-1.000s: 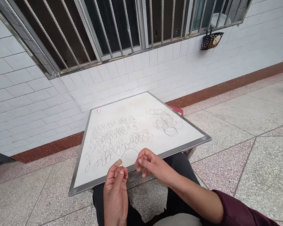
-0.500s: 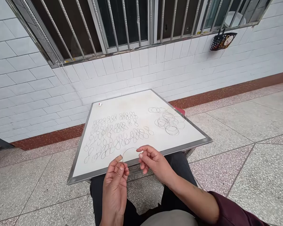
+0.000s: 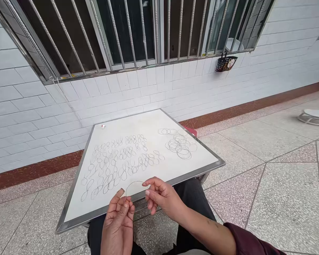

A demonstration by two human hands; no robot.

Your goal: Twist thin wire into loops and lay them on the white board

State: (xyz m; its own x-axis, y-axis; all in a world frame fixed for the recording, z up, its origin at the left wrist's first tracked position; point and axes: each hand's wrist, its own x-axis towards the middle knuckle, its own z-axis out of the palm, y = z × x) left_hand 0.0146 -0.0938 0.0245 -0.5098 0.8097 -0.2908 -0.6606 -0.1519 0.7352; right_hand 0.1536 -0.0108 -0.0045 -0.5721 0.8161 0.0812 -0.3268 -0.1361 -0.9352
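Note:
A thin wire ring [image 3: 132,183] stands raised over the near edge of the white-topped table [image 3: 138,122]. Its lower left part is pinched between the thumb and fingers of my left hand [image 3: 119,221], which has a tan strip around one fingertip. At the ring's upper right, the thumb and index finger of my right hand [image 3: 162,198] are curled about the wire; the exact contact is hard to see. Rows of wire figure-eights [image 3: 122,168] lie across the left and middle of the tabletop. On the right side rests a loose pile of round wire rings [image 3: 179,145].
The table's metal rim [image 3: 191,176] runs just above my knees. A small white and red object [image 3: 103,126] lies at the far left corner. Beyond are a tiled wall [image 3: 117,90] and a barred window. A black basket [image 3: 225,63] hangs there, and a white round-topped stool [image 3: 316,114] stands far right.
The view has swung right, so table and hands appear further left and lower. My hands keep nearly the same pose around the wire ring.

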